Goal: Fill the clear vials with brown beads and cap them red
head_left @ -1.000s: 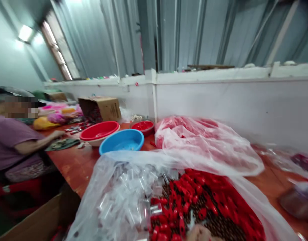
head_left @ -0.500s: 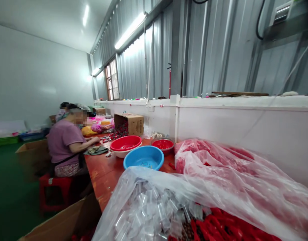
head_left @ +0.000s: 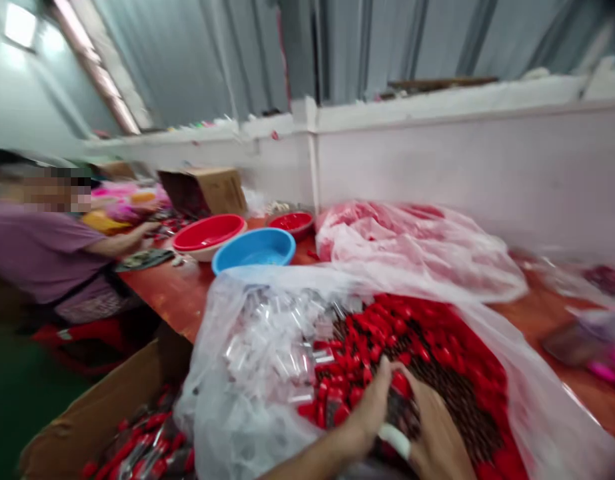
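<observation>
My left hand point(head_left: 370, 410) and my right hand point(head_left: 440, 430) come together low in the view, over a large clear plastic bag point(head_left: 222, 427). Their fingertips nearly meet, and the fingers curl around a dark patch with a red part point(head_left: 401, 385) at its top. Blur hides what exactly they hold. A white band point(head_left: 395, 440) shows between the hands, against the right one. Under and around them lie red plastic pieces point(head_left: 382, 323) and small brown beads point(head_left: 457, 393). Clear plastic cups point(head_left: 282, 353) are heaped to their left in the same bag.
A cardboard box point(head_left: 107, 393) with red-and-clear pieces stands at lower left. Behind the bag are a blue basin point(head_left: 255, 250), a red basin point(head_left: 207, 232), a smaller red bowl point(head_left: 292, 221) and a pink-filled bag point(head_left: 412, 243). A co-worker point(head_left: 42, 247) sits at the red table's left side.
The view has swung down and to the right, so more of the open bag shows. Both my hands have come into view over the red pieces and beads.
</observation>
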`<state>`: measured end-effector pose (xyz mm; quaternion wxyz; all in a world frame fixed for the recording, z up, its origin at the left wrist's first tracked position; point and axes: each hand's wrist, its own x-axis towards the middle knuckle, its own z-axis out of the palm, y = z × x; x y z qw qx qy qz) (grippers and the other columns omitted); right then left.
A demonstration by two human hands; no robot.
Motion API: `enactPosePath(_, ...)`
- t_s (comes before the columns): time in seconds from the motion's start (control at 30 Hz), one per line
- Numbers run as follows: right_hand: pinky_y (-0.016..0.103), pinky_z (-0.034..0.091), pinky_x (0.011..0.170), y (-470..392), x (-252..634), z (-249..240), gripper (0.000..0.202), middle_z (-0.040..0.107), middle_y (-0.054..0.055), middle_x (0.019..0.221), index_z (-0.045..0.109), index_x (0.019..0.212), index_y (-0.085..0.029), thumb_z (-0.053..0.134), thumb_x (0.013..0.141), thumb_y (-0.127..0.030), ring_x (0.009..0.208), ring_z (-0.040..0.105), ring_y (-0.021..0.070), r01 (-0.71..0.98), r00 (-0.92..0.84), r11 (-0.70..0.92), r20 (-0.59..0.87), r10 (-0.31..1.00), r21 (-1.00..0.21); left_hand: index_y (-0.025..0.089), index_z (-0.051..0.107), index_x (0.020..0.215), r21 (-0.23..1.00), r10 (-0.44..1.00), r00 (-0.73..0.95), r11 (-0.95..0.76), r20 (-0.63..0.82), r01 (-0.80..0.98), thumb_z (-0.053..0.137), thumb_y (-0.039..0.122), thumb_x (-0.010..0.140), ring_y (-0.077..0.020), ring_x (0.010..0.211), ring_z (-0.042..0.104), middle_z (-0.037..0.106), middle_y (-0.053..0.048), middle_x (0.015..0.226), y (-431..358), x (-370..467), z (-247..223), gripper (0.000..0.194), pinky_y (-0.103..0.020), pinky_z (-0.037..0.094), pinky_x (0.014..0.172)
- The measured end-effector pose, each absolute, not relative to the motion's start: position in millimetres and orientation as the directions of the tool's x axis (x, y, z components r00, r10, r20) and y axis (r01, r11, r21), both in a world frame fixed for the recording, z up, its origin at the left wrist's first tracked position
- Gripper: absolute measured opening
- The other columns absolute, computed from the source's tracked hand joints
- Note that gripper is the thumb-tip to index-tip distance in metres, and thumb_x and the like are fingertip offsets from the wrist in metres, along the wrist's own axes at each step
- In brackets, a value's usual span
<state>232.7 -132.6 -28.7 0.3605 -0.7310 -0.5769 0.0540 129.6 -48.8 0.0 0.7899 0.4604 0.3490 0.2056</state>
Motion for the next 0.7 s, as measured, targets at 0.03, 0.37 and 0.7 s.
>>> enactPosePath(0.03,0.042,0.047,0.089,-136,232,-32,0.069,0.054,0.009,0.121,0.04,0.129,-0.024,0.07,0.069,-0.041,0.109,0.052,0.0276,0.807,0.307,-0.063,0.326,0.894,-0.587,0.02,0.045,0.131,0.856,0.633,0.676,0.517,-0.377,-0.006,0.026,0.073,0.078,-0.0245,0.102,0.06,0.064,-0.009,0.111,-55,129,-3,0.077,-0.041,0.04,0.096)
enactPosePath(0.37,0.045,0.045,0.086,-136,234,-26,0.055,0.057,0.014,0.107,0.04,0.123,-0.015,0.056,0.071,-0.023,0.098,0.054,0.0279,0.899,0.15,0.088,0.491,0.858,-0.428,0.016,0.053,0.119,0.95,0.719,0.648,0.31,-0.25,0.023,0.035,0.057,0.086,-0.0213,0.119,0.047,0.057,-0.008,0.123,-59,133,-6,0.055,-0.035,0.032,0.105)
enactPosePath(0.7,0.045,0.044,0.088,-146,225,-33,0.054,0.058,0.013,0.11,0.044,0.119,-0.017,0.06,0.068,-0.027,0.106,0.052,0.0285,0.877,0.15,0.093,0.452,0.88,-0.472,0.017,0.049,0.122,0.917,0.66,0.667,0.387,-0.345,0.092,0.034,0.045,0.086,-0.0197,0.09,0.061,0.063,-0.009,0.107,-70,126,-11,0.048,-0.031,0.049,0.078)
